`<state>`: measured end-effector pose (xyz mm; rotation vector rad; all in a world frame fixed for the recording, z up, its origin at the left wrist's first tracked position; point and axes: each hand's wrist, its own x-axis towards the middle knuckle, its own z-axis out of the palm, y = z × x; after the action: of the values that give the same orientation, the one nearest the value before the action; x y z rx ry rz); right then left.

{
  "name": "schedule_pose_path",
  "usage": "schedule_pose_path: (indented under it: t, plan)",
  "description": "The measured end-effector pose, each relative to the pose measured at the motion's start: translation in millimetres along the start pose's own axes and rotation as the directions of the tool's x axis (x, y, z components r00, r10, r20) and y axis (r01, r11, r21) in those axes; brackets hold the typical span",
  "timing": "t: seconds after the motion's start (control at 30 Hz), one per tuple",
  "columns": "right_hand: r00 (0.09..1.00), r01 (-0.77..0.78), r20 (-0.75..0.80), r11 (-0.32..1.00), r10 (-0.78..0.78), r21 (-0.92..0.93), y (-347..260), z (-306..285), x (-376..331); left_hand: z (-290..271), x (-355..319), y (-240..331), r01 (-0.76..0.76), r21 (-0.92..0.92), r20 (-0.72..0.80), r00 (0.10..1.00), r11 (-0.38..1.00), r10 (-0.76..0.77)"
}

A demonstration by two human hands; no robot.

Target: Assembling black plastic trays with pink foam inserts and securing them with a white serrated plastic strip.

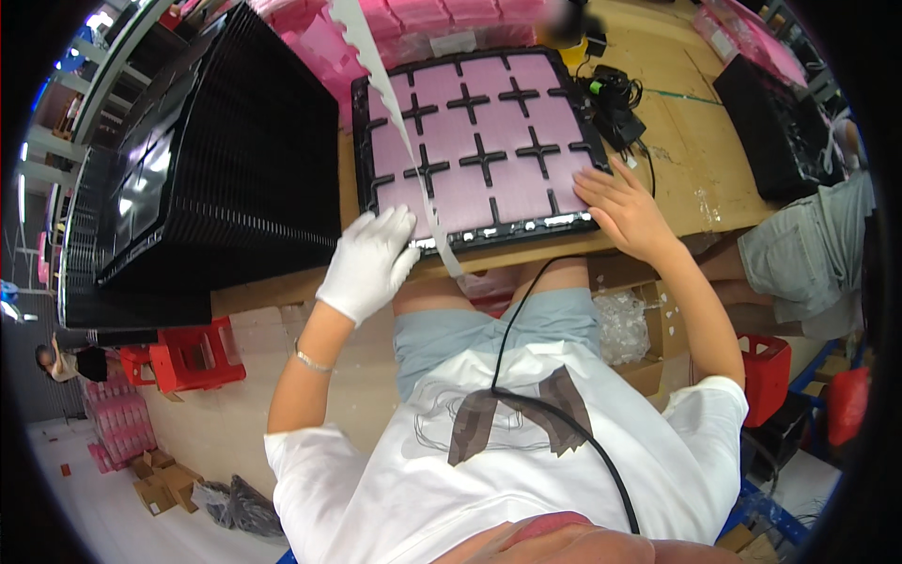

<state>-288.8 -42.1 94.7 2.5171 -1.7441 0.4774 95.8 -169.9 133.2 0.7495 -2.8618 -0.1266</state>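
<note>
A square black tray [363, 141] lies on the table in front of me, with pink sheeting [451, 127] showing between raised black crosses. My left hand [366, 265], in a white glove, rests on the tray's near left corner with its fingers stretched out. Bare and flat, my right hand [622, 207] touches the near right corner, fingers extended over the pink surface. Neither hand shows anything held in it. A long white strip [358, 38] with a notched edge hangs across the left part of the tray and past its near edge.
A tall stack of black trays [254, 160] stands at the left. Pink wrapped packages [413, 23] line the back. Black cables and adapters [615, 105] lie right of the tray. Further right are a black stack [775, 132] and a person in pale shorts [813, 249].
</note>
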Motion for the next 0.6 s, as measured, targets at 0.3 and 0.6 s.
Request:
schedule_pose_path:
  t: [0.3, 0.6]
  plan:
    - [1.000, -0.005, -0.005, 0.997, 0.005, -0.073, -8, -3, 0, 1, -10, -5, 0.074, 0.097, 0.140, 0.986, 0.993, -0.087]
    - [0.918, -0.225, -0.163, 0.811, 0.362, 0.540, 20, 31, -21, 16, -24, -19, 0.173, 0.020, 0.035, 0.984, 0.985, -0.173]
